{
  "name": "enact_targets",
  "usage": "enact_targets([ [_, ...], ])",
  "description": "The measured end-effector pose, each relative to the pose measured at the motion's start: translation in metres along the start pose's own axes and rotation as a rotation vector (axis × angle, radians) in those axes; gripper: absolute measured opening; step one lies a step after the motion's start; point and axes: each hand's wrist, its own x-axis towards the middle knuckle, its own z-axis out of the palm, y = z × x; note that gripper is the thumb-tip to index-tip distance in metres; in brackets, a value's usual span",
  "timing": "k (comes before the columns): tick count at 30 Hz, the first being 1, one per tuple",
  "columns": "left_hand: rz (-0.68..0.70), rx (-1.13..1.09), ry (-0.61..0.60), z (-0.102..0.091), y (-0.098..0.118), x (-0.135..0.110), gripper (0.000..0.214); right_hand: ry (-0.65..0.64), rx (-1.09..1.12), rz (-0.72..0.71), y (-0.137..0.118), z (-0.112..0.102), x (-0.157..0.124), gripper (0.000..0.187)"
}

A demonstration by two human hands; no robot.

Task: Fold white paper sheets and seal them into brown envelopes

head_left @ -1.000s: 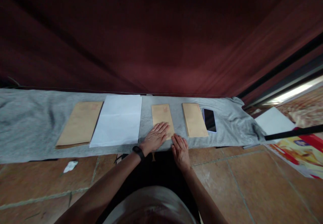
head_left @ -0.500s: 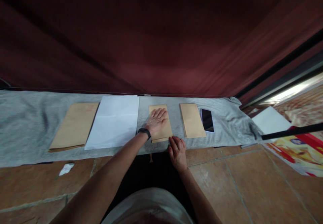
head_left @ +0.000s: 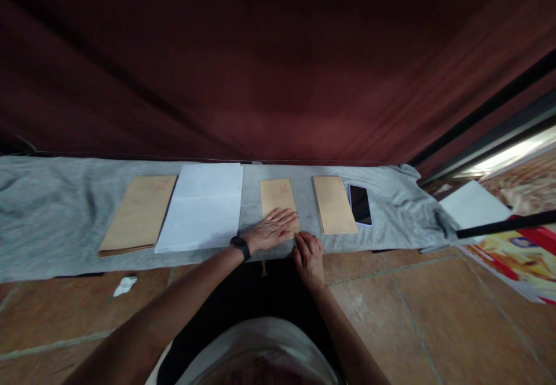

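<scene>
Head view, inspected from left to right: a grey cloth (head_left: 52, 211) runs under the whole row. At its left part lies a stack of large brown envelopes (head_left: 138, 214), flat, and just beside it a stack of white paper (head_left: 202, 208). A crumpled white scrap (head_left: 125, 285) is on the tiled floor below.

The left hand (head_left: 273, 231), with a dark wristband (head_left: 240, 247) at the wrist, lies flat across the near half of a small brown envelope (head_left: 274, 195); its fingers are extended, close together, clamped on nothing. Half a second earlier it covered the upper middle; it has since come down toward the near edge, and the reddish print at the far end is exposed again. Judgement: the pressing is now concentrated on the near end, where a folded edge showed in the previous frame.

The right hand (head_left: 310, 260) remains at the near right corner, fingers bent. Whether it pinches the paper or merely rests there cannot be told.

Further right, a stack of small brown envelopes (head_left: 335, 205) lies apart from the worked one, unaltered. A phone (head_left: 360, 204) sits just beside it, screen dark.
</scene>
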Motion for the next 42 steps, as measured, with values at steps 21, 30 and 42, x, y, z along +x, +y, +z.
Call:
enact_targets([
  [21, -0.317, 0.177, 0.235, -0.006, -0.040, 0.028, 0.057, 0.004, -0.032, 0.025, -0.001, 0.002, -0.001, 0.049],
  [30, -0.285, 0.176, 0.138, -0.004, -0.056, 0.071, 0.057, -0.016, -0.078, -0.015, 0.000, 0.001, -0.001, 0.058],
  [42, 0.088, 0.048, -0.002, -0.009, -0.035, 0.028, 0.053, -0.008, -0.052, -0.001, 0.000, 0.001, 0.000, 0.058],
])
